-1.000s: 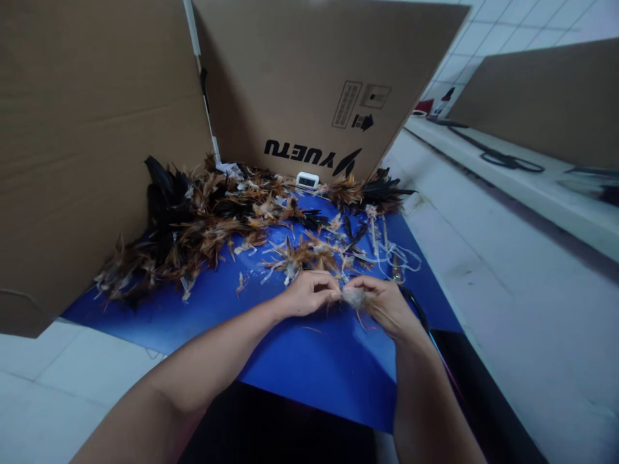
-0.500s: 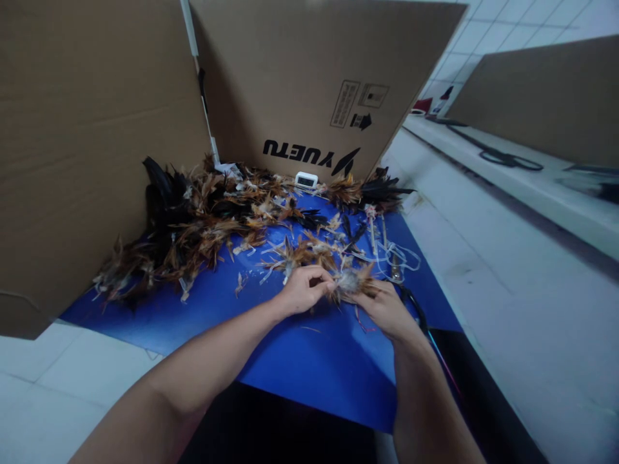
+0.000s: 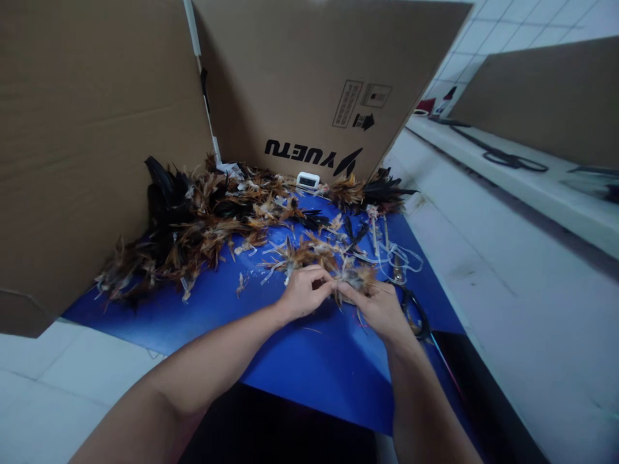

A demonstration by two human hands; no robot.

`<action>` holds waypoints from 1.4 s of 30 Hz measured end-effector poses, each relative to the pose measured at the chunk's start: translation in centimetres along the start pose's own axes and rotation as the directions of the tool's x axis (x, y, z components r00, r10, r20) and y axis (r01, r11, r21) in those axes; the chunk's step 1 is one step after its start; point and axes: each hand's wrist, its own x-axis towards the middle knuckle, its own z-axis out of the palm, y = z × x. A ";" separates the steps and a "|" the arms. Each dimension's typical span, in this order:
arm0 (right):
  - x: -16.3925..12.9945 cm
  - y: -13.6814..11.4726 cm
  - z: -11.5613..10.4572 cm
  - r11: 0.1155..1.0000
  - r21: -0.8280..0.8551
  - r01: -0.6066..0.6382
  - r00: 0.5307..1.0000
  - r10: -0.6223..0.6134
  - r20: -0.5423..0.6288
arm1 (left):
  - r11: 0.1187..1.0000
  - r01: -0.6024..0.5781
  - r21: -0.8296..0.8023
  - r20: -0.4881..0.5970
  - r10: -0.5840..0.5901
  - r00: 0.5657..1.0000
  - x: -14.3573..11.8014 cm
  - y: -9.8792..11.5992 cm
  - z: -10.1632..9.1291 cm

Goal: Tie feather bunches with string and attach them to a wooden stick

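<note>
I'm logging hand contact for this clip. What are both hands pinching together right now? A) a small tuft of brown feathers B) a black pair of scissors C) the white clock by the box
A: the left hand and right hand meet on the small tuft of brown feathers above the blue sheet.

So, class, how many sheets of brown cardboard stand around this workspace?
3: left cardboard panel, back cardboard panel behind the feathers, far cardboard panel at right. More may lie outside the view.

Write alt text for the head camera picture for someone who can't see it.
Two bare hands, left hand and right hand, pinch a small feather bundle over a blue sheet. Behind lie a feather pile and a cardboard wall.
</note>
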 end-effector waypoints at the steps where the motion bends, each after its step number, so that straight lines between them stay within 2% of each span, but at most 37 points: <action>1: 0.0 0.0 -0.1 1.000 -0.009 0.010 1.000 -0.010 0.002 | 0.999 0.036 -0.023 0.011 -0.035 0.999 0.0 0.1 0.0; 4: -0.1 0.0 -0.4 1.000 -0.013 0.021 1.000 -0.021 0.009 | 0.972 0.179 -0.150 0.090 -0.167 0.982 0.0 0.2 -0.2; 7: -0.2 0.2 -0.5 1.000 0.016 0.007 1.000 -0.007 0.022 | 0.909 0.303 -0.286 0.173 -0.262 0.949 -0.1 0.1 -0.1; 14: -0.2 0.6 -0.6 1.000 -0.002 -0.005 0.999 0.005 0.048 | 0.805 0.420 -0.419 0.202 -0.368 0.908 -0.1 -0.6 0.3; 23: -0.1 0.2 -0.6 0.996 -0.027 0.087 0.991 -0.084 0.104 | 0.801 0.425 -0.420 0.187 -0.382 0.905 0.1 -0.6 0.4; 31: -0.1 -0.5 -0.4 0.999 -0.028 0.044 0.987 -0.040 0.153 | 0.802 0.389 -0.453 0.154 -0.360 0.920 0.2 -0.7 0.5; 37: -0.2 -0.7 -0.4 1.000 0.006 0.014 0.989 -0.015 0.148 | 0.849 0.377 -0.371 0.153 -0.344 0.926 0.2 -0.8 0.6; 42: -0.2 -0.5 -0.4 0.999 -0.018 0.041 0.986 -0.038 0.160 | 0.859 0.367 -0.357 0.140 -0.340 0.930 0.2 -1.0 0.6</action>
